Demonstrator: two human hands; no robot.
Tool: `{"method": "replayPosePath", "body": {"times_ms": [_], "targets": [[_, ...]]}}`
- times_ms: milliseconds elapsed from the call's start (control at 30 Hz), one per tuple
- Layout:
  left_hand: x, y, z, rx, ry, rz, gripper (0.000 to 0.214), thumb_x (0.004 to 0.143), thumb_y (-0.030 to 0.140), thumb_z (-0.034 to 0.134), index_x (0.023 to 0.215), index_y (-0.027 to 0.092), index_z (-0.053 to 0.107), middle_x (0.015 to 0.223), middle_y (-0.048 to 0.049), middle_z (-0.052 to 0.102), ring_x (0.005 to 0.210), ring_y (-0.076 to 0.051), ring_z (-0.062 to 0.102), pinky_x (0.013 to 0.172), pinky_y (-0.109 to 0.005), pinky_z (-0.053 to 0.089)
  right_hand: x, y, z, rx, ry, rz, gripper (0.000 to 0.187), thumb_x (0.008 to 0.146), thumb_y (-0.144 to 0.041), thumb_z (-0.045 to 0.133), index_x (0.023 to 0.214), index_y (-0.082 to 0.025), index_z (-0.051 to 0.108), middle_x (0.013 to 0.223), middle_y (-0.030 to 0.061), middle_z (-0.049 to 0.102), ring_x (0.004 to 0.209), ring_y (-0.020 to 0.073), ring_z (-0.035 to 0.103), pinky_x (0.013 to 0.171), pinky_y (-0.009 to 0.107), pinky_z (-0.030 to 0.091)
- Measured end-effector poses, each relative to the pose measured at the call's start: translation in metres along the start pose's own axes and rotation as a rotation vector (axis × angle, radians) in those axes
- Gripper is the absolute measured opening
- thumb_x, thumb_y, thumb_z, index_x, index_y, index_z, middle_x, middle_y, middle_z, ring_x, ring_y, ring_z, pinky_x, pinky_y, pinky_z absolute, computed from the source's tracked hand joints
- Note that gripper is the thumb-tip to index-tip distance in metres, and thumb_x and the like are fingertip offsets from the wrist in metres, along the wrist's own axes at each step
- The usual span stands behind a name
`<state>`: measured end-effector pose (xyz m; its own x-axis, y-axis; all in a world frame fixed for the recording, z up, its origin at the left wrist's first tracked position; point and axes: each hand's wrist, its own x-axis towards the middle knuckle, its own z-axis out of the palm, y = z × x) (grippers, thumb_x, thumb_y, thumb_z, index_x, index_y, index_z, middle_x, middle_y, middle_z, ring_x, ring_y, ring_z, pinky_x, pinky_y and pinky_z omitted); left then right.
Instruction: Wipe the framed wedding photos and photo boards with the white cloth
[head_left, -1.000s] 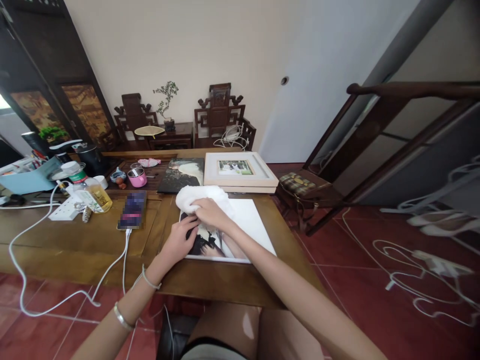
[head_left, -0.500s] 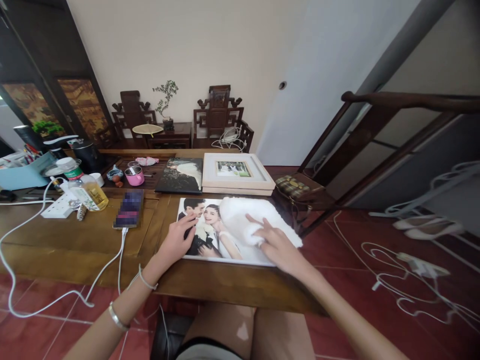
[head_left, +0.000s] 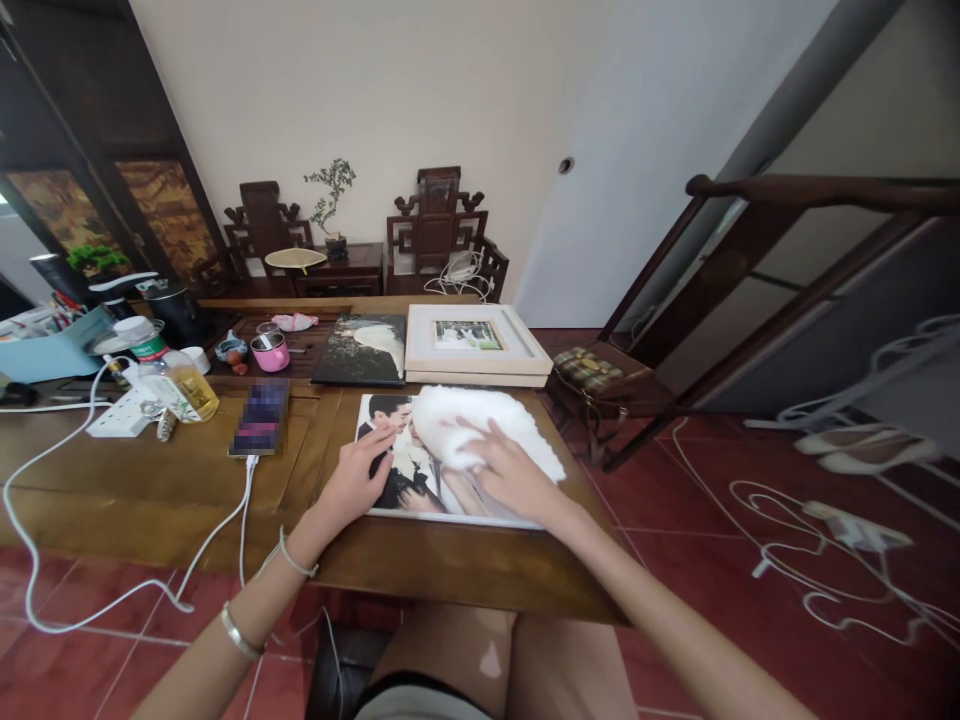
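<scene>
A large wedding photo panel (head_left: 420,498) lies flat near the front edge of the wooden table. On its left part rests my left hand (head_left: 363,474), fingers stretched out over the picture. My right hand (head_left: 516,478) holds a fluffy white cloth (head_left: 517,416) against the panel, part of it bunched under the fingers. The cloth hides the upper right of the picture and spreads past the panel's right side.
Behind the panel lie a dark photo panel (head_left: 360,352) and a pale framed picture (head_left: 480,368). To the left are a phone (head_left: 259,418) on a white cable, a pink mug (head_left: 270,352), a bottle (head_left: 187,390) and a power strip (head_left: 120,416). A wooden chair (head_left: 810,192) stands at right.
My right hand has slid left across the panel with the white cloth, which now covers more of the picture's middle. My left hand has stayed in place.
</scene>
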<state>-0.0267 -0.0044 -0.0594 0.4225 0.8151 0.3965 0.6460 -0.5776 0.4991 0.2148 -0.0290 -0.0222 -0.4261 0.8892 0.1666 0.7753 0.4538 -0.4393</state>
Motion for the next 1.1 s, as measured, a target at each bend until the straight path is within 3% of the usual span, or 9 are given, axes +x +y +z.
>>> {"method": "replayPosePath", "body": {"times_ms": [100, 200, 433, 567, 667, 833, 967, 1100], "targets": [[0.0, 0.0, -0.001, -0.002, -0.014, -0.006, 0.036, 0.092, 0.021, 0.044, 0.124, 0.015, 0.061, 0.133, -0.0092, 0.057, 0.128, -0.024, 0.049, 0.108, -0.043, 0.039, 0.037, 0.001, 0.002, -0.1, 0.013, 0.027, 0.043, 0.072, -0.005, 0.041, 0.105, -0.015, 0.067, 0.145, 0.0105, 0.044, 0.141, 0.0317, 0.025, 0.11, 0.063, 0.016], [0.0, 0.0, -0.001, -0.01, -0.012, -0.011, 0.038, 0.092, 0.021, 0.044, 0.126, 0.015, 0.059, 0.134, -0.0103, 0.056, 0.128, -0.024, 0.049, 0.108, -0.043, 0.039, 0.038, -0.013, 0.008, -0.144, -0.003, 0.009, 0.043, 0.071, -0.004, 0.042, 0.104, -0.014, 0.069, 0.143, 0.0101, 0.047, 0.141, 0.0334, 0.022, 0.11, 0.065, 0.015], [0.0, 0.0, -0.001, -0.03, -0.005, 0.001, 0.042, 0.088, 0.015, 0.045, 0.129, 0.017, 0.056, 0.136, -0.0105, 0.053, 0.129, -0.025, 0.048, 0.108, -0.044, 0.038, -0.054, -0.066, 0.015, -0.079, -0.131, -0.178, 0.045, 0.06, -0.001, 0.042, 0.089, -0.019, 0.072, 0.149, 0.0017, 0.038, 0.144, 0.0308, 0.012, 0.114, 0.063, 0.006], [-0.001, 0.0, 0.001, -0.024, 0.011, -0.024, 0.038, 0.09, 0.018, 0.046, 0.125, 0.014, 0.059, 0.134, -0.0123, 0.055, 0.127, -0.026, 0.049, 0.107, -0.046, 0.039, -0.078, -0.064, 0.006, -0.068, -0.182, -0.186, 0.044, 0.055, 0.0, 0.041, 0.08, -0.02, 0.07, 0.146, 0.0008, 0.043, 0.143, 0.0263, 0.018, 0.116, 0.058, 0.011], [-0.001, 0.0, 0.002, -0.022, 0.02, -0.023, 0.037, 0.09, 0.018, 0.046, 0.123, 0.016, 0.06, 0.132, -0.0111, 0.057, 0.127, -0.025, 0.05, 0.107, -0.044, 0.039, -0.062, -0.038, 0.001, -0.093, -0.12, -0.13, 0.045, 0.057, 0.0, 0.04, 0.084, -0.019, 0.07, 0.144, 0.0019, 0.046, 0.142, 0.0243, 0.023, 0.117, 0.055, 0.013], [-0.001, 0.0, 0.001, -0.019, 0.004, -0.019, 0.037, 0.09, 0.018, 0.046, 0.124, 0.016, 0.06, 0.134, -0.0096, 0.056, 0.128, -0.024, 0.049, 0.108, -0.042, 0.039, -0.003, 0.003, 0.0, -0.203, -0.008, 0.041, 0.042, 0.069, -0.003, 0.041, 0.098, -0.015, 0.069, 0.145, 0.0082, 0.044, 0.141, 0.0306, 0.024, 0.112, 0.061, 0.017], [0.0, 0.0, 0.0, -0.017, 0.007, -0.016, 0.038, 0.09, 0.018, 0.046, 0.126, 0.018, 0.058, 0.134, -0.0087, 0.056, 0.128, -0.023, 0.049, 0.109, -0.042, 0.038, 0.03, -0.008, 0.004, -0.242, -0.032, 0.053, 0.045, 0.071, -0.004, 0.042, 0.108, -0.013, 0.067, 0.147, 0.0098, 0.041, 0.142, 0.0355, 0.02, 0.107, 0.068, 0.018], [0.0, 0.0, -0.001, -0.028, 0.012, -0.003, 0.039, 0.09, 0.017, 0.046, 0.127, 0.018, 0.057, 0.135, -0.0102, 0.054, 0.129, -0.024, 0.048, 0.108, -0.043, 0.038, 0.013, -0.039, 0.015, -0.232, -0.088, -0.071, 0.046, 0.068, -0.002, 0.044, 0.105, -0.014, 0.069, 0.149, 0.0085, 0.038, 0.142, 0.036, 0.017, 0.11, 0.068, 0.011]]}}
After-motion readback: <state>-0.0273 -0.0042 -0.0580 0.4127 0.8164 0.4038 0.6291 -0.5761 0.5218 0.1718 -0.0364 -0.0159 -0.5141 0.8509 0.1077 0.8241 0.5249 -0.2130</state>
